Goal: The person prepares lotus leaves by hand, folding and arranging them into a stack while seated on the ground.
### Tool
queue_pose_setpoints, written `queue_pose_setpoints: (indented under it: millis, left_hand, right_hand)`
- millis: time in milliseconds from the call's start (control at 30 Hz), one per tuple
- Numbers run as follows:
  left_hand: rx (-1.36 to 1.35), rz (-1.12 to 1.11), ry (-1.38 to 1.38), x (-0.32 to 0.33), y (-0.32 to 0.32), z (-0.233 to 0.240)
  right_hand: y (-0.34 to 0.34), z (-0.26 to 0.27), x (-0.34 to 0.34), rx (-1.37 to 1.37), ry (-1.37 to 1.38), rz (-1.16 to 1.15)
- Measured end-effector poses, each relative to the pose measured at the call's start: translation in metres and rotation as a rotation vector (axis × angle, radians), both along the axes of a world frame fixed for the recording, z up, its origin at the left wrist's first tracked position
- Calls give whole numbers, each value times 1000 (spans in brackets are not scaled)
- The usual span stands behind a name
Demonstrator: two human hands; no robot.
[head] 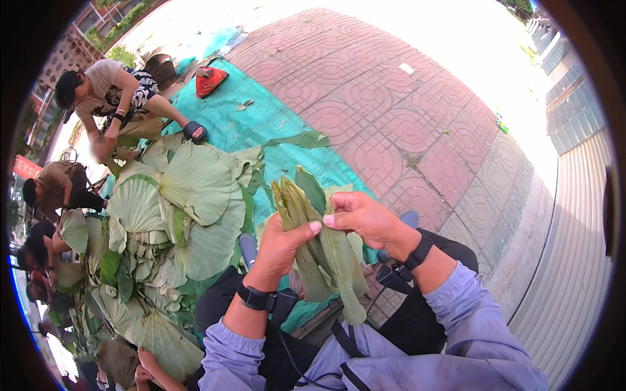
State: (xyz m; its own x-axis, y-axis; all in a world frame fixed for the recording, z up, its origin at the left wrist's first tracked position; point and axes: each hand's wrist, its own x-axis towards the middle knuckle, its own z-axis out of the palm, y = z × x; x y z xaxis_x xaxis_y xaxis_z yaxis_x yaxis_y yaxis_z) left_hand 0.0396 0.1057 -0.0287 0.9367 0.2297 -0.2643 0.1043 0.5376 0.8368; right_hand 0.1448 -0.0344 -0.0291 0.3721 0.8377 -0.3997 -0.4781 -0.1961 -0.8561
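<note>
A bundle of folded lotus leaves (313,254) is held up in front of my lap. My left hand (279,247) grips the bundle from its left side, thumb across the front. On the other side, my right hand (367,220) pinches a leaf edge between thumb and forefinger, close to the left thumb. The folded tips point up and away from me, and the broader ends hang down over my knees. The fingers behind the leaves are hidden.
A large heap of lotus leaves (195,195) lies at left on a turquoise tarp (293,122). A red bag (210,82) sits at its far end. Several people work around the heap, one seated person (115,93) at far left. Red paving (376,107) and a ribbed shutter (562,234) lie right.
</note>
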Motion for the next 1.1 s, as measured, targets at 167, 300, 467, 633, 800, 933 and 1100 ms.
queue_pose_setpoints:
  millis: [167, 300, 467, 633, 800, 933, 1100]
  left_hand:
    - [8, -62, 107, 0, 6, 5]
    - [25, -78, 120, 2, 6, 5]
    - [88, -51, 122, 13, -9, 17]
    - [117, 0, 131, 12, -16, 36]
    - [123, 54, 110, 20, -32, 38]
    - [210, 65, 79, 20, -34, 33]
    - [306, 64, 72, 17, -32, 28]
  right_hand:
    - [3, 4, -3, 4, 16, 0]
    - [2, 1, -1, 19, 20, 23]
    - [-6, 2, 3, -10, 4, -7]
    - [-3, 11, 7, 3, -79, 21]
    - [-12, 14, 9, -1, -15, -46]
    - [-15, 12, 10, 16, 17, -70]
    - [-13, 17, 9, 37, 90, -80]
